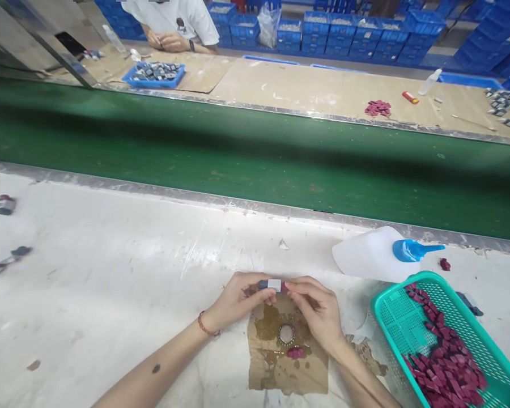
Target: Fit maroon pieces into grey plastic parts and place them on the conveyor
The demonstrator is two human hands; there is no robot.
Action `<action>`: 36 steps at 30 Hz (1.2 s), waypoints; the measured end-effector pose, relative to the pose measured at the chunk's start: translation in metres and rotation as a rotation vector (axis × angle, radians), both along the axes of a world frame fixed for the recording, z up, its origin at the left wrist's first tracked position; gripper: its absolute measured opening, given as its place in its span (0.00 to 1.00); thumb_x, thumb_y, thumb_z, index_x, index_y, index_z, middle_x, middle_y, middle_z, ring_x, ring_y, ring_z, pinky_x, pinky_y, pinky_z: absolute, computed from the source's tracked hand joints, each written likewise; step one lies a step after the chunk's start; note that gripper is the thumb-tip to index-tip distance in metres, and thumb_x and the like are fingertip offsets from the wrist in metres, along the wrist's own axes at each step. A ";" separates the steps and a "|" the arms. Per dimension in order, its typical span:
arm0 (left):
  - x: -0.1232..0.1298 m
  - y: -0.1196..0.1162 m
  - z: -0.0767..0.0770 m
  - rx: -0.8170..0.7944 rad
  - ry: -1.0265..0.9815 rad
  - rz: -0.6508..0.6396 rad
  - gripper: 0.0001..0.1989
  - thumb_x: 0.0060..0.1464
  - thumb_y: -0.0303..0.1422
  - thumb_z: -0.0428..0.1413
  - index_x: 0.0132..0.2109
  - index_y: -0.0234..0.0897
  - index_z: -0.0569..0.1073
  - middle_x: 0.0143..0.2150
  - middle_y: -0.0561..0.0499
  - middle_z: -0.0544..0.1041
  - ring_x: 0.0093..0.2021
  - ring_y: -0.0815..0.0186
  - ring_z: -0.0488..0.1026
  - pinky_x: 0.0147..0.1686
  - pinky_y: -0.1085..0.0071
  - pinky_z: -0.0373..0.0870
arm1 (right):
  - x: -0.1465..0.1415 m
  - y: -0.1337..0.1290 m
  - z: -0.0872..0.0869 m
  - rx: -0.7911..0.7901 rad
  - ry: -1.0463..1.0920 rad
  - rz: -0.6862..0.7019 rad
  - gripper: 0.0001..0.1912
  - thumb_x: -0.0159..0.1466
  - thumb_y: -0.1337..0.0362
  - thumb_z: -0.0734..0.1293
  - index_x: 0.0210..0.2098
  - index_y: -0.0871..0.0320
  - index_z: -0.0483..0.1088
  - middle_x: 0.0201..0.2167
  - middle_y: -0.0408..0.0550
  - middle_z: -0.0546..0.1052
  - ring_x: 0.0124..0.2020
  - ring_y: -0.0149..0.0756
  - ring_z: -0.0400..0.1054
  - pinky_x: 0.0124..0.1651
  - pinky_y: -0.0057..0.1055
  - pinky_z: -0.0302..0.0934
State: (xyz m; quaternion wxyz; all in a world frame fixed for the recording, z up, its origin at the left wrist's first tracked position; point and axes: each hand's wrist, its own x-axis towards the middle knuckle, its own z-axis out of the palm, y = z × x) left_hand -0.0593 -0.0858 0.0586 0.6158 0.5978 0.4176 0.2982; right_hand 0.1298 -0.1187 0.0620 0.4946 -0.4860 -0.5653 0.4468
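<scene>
1. Left hand (240, 297), 9–10 o'clock: wide pass over white table (123, 255).
2. Right hand (321, 309), 1–2 o'clock: white bottle (361, 255) blocks.
3. Right hand, 3–4 o'clock: teal basket (395, 317), raised rim blocks.
4. Between both wrists, 6 o'clock: round cap (286, 335), dark-red piece (295, 353), low obstacles.

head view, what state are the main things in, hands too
small block, gripped at both ends
left hand, fingers closed on the dark end
right hand, fingers closed on the maroon end
white bottle, lying down, blue nozzle fitted
teal basket, partly filled with maroon pieces
brown cardboard, stained and wet-looking
blue tray, loaded with grey pieces
</scene>
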 end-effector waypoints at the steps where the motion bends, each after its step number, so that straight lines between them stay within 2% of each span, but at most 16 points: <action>1: 0.000 0.000 -0.001 0.009 0.005 -0.010 0.16 0.57 0.44 0.56 0.37 0.36 0.79 0.27 0.48 0.81 0.26 0.64 0.77 0.27 0.73 0.72 | 0.000 0.000 0.000 -0.006 0.006 -0.011 0.07 0.63 0.64 0.69 0.36 0.49 0.81 0.32 0.47 0.82 0.32 0.37 0.77 0.35 0.32 0.73; 9: 0.004 -0.003 0.004 0.034 0.069 -0.006 0.16 0.58 0.42 0.55 0.40 0.34 0.80 0.28 0.47 0.81 0.28 0.64 0.77 0.29 0.73 0.74 | -0.001 -0.001 -0.002 -0.041 0.008 -0.025 0.06 0.62 0.66 0.69 0.33 0.52 0.81 0.31 0.47 0.82 0.33 0.38 0.77 0.37 0.32 0.72; 13: 0.005 0.000 0.013 0.085 0.096 0.073 0.14 0.56 0.41 0.58 0.42 0.37 0.81 0.36 0.47 0.83 0.34 0.62 0.78 0.35 0.71 0.74 | 0.000 0.001 -0.002 -0.066 0.057 -0.089 0.07 0.63 0.63 0.68 0.37 0.53 0.80 0.33 0.49 0.82 0.35 0.39 0.77 0.39 0.34 0.72; 16: 0.004 0.024 0.015 0.103 0.079 0.235 0.14 0.55 0.42 0.60 0.40 0.36 0.80 0.36 0.47 0.83 0.36 0.62 0.77 0.36 0.71 0.72 | 0.002 0.004 -0.003 -0.111 0.144 -0.177 0.10 0.64 0.58 0.67 0.37 0.55 0.78 0.31 0.49 0.82 0.32 0.38 0.76 0.37 0.33 0.72; 19: 0.005 0.067 0.011 0.040 -0.032 0.395 0.17 0.52 0.45 0.61 0.38 0.33 0.78 0.34 0.46 0.82 0.32 0.64 0.76 0.31 0.72 0.70 | 0.003 0.006 -0.004 -0.125 0.162 -0.176 0.10 0.64 0.57 0.67 0.35 0.56 0.77 0.28 0.47 0.80 0.29 0.36 0.75 0.35 0.31 0.71; 22: 0.008 0.107 0.005 -0.004 -0.144 0.545 0.21 0.49 0.43 0.62 0.46 0.33 0.76 0.40 0.43 0.82 0.34 0.64 0.77 0.31 0.72 0.69 | 0.003 0.005 -0.004 -0.131 0.124 -0.132 0.09 0.64 0.58 0.66 0.35 0.56 0.77 0.29 0.47 0.80 0.30 0.36 0.74 0.35 0.31 0.70; 24: 0.011 0.117 0.004 -0.007 -0.186 0.585 0.24 0.49 0.41 0.63 0.50 0.33 0.73 0.43 0.42 0.81 0.36 0.64 0.77 0.33 0.72 0.69 | 0.002 0.004 -0.004 -0.116 0.123 -0.130 0.10 0.64 0.58 0.66 0.34 0.55 0.77 0.29 0.47 0.80 0.30 0.36 0.73 0.35 0.31 0.70; 27: 0.017 0.103 0.007 -0.113 -0.370 0.536 0.22 0.50 0.38 0.62 0.50 0.33 0.72 0.42 0.44 0.80 0.37 0.64 0.77 0.36 0.70 0.71 | 0.001 0.004 -0.008 -0.106 0.143 -0.136 0.10 0.64 0.58 0.66 0.35 0.55 0.77 0.29 0.46 0.79 0.29 0.36 0.73 0.35 0.31 0.70; 31: 0.027 0.064 0.017 -0.584 -0.794 0.494 0.06 0.56 0.30 0.55 0.39 0.32 0.73 0.28 0.52 0.74 0.27 0.71 0.72 0.31 0.75 0.70 | 0.001 0.004 -0.010 -0.129 0.142 -0.144 0.09 0.64 0.59 0.66 0.39 0.55 0.76 0.31 0.46 0.80 0.31 0.36 0.74 0.37 0.30 0.69; 33: 0.035 0.050 0.020 -0.753 -0.955 0.522 0.08 0.60 0.28 0.50 0.33 0.32 0.71 0.23 0.55 0.68 0.21 0.74 0.67 0.25 0.78 0.67 | 0.000 0.004 -0.009 -0.109 0.102 -0.130 0.08 0.64 0.61 0.66 0.39 0.55 0.76 0.32 0.47 0.79 0.33 0.36 0.74 0.38 0.31 0.69; 36: 0.046 0.040 0.022 -0.877 -1.094 0.521 0.16 0.65 0.30 0.43 0.29 0.33 0.68 0.21 0.56 0.61 0.17 0.75 0.59 0.18 0.79 0.61 | -0.001 0.004 -0.006 -0.066 0.034 -0.090 0.07 0.63 0.65 0.65 0.39 0.54 0.76 0.33 0.47 0.79 0.35 0.36 0.74 0.40 0.30 0.69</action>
